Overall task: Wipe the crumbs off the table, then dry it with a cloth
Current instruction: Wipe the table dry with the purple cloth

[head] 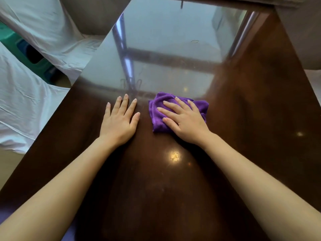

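While the right hand (184,120) lies flat on the cloth (175,112), its fingers are spread apart and pressed down on the fabric, not curled around it. This purple cloth is bunched into a rough pad on the table (260,110), just past centre toward 12 o'clock, with folds showing at 9 and 3 o'clock of the hand. At 9 o'clock of the cloth, near but not touching it, the left hand (119,121) rests palm down on the bare wood, fingers splayed and holding nothing. Both bare forearms reach in from 6 o'clock. Toward 12 o'clock the glossy brown top mirrors a window. White fabric (31,101) lies beyond the table edge at 9 o'clock.
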